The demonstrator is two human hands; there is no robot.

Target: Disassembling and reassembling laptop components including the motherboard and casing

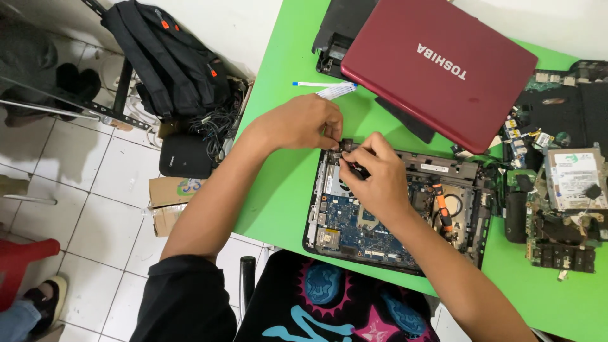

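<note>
1. On the green table (278,190) lies an opened laptop base (392,212) with its blue circuit board exposed
2. At its far left corner, the left hand (301,123) and right hand (373,180) meet, both pinching a small dark part (347,147)
3. Right of the right hand, an orange-handled screwdriver (443,212) rests on the base
4. Farther off sits a red laptop lid (437,63); loose boards (560,190) lie at right

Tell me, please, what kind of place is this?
Probably a small electronics repair workshop. Both hands work on an opened laptop base with its blue circuit board bare; a red laptop lid and loose boards lie on the green table.
</note>
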